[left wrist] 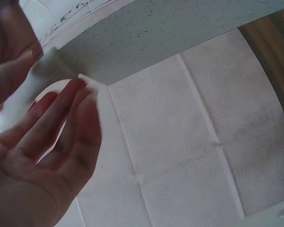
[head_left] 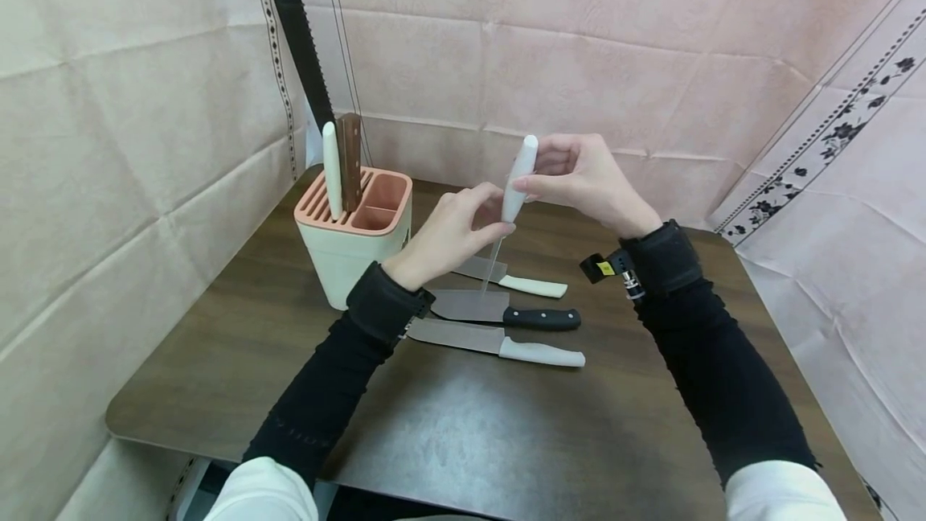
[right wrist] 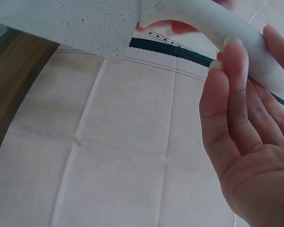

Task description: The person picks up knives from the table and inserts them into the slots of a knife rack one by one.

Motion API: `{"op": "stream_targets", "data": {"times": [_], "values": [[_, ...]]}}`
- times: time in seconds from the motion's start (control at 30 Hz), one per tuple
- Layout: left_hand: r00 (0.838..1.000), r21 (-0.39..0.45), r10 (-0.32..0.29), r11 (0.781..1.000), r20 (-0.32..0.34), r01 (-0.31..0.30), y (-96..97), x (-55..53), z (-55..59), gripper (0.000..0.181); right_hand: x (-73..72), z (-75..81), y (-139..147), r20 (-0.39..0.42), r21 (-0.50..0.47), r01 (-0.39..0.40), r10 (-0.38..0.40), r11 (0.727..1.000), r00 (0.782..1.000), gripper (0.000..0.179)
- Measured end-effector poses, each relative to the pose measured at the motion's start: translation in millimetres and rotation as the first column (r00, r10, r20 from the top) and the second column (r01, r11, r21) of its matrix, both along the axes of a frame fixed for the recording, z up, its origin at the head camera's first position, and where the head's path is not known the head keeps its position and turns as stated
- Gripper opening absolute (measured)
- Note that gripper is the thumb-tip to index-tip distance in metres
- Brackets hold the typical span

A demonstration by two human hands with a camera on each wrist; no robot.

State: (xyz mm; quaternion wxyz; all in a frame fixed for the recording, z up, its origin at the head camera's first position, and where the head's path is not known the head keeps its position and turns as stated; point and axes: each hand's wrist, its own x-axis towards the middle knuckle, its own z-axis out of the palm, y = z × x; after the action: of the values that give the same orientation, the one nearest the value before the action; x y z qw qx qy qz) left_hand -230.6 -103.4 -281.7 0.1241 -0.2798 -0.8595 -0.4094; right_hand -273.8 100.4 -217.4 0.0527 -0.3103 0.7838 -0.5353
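Both hands hold one kitchen knife (head_left: 516,182) above the table, its white handle upward and its thin-looking blade pointing down. The right hand (head_left: 582,179) pinches the upper handle between thumb and fingers. Lower down, near where handle meets blade, the left hand (head_left: 457,230) has its thumb and fingertips around the handle. In the right wrist view the speckled blade (right wrist: 71,26) shows broad and flat. Beneath the hands lie three knives: a white-handled one (head_left: 534,286), a black-handled one (head_left: 541,318) and another white-handled one (head_left: 542,353).
A pale green knife block (head_left: 334,260) with an orange slotted top stands left of the hands. It holds a white-handled knife (head_left: 331,163) and a brown wooden-handled tool (head_left: 350,159). A long dark serrated blade (head_left: 297,30) rises behind them. Pale cloth (head_left: 615,63) hangs around the brown table (head_left: 651,408).
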Motion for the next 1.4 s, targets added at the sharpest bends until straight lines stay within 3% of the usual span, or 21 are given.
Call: {"op": "stream_targets", "data": {"times": [0.27,0.5,0.9,1.4], "values": [[0.995,0.074,0.039,0.997,-0.092,-0.032,4.4,-2.8,-1.4,0.030,0.2,-1.9,-3.4,-0.035,0.012,0.014,-0.014,1.000,0.999,0.031],[0.994,0.092,0.064,0.994,-0.091,-0.056,-1.3,0.1,4.6,0.032,1.4,-6.1,6.4,-0.028,0.025,-0.024,0.025,0.999,0.999,0.034],[0.986,0.120,0.122,0.987,-0.113,-0.109,-21.1,8.5,28.2,0.036,-1.7,-24.8,33.8,-0.005,0.114,-0.008,0.009,0.993,1.000,0.029],[0.976,0.148,0.158,0.980,-0.148,-0.136,-39.7,10.3,54.9,0.034,-2.4,-34.5,40.6,0.006,0.113,-0.020,0.019,0.993,1.000,0.026]]}}
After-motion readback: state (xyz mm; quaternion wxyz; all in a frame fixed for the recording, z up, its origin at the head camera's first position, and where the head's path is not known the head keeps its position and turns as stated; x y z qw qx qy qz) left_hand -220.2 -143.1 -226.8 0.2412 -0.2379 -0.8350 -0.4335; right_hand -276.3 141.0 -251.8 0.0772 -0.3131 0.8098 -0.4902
